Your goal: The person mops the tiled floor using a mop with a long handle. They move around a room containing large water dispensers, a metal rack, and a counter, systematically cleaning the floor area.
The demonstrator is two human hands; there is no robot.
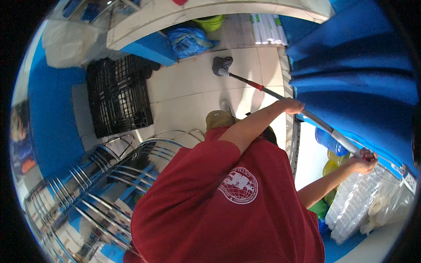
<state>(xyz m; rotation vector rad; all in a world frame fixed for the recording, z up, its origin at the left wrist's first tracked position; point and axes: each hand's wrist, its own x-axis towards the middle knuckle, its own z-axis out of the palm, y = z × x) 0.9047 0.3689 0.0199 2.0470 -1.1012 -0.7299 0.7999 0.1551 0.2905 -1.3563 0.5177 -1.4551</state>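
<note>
A long mop [322, 125] with a grey pole and a red collar slants across the view from right to upper middle. Its dark, bunched head [222, 65] rests on the pale tiled floor [184, 90]. My left hand [290, 105] is closed round the middle of the pole. Near the pole's upper end, my right hand [364, 162] grips it, lower and farther right. My left arm reaches across in front of my red shirt.
Black plastic crates [118, 96] stand at left, above shiny metal racks [118, 179]. Beneath a pale counter [219, 15] are a blue bag [188, 43], a yellow-green bucket [209, 23] and white rolls [267, 30]. A blue curtain [355, 79] hangs at right, over clear plastic packs [353, 201].
</note>
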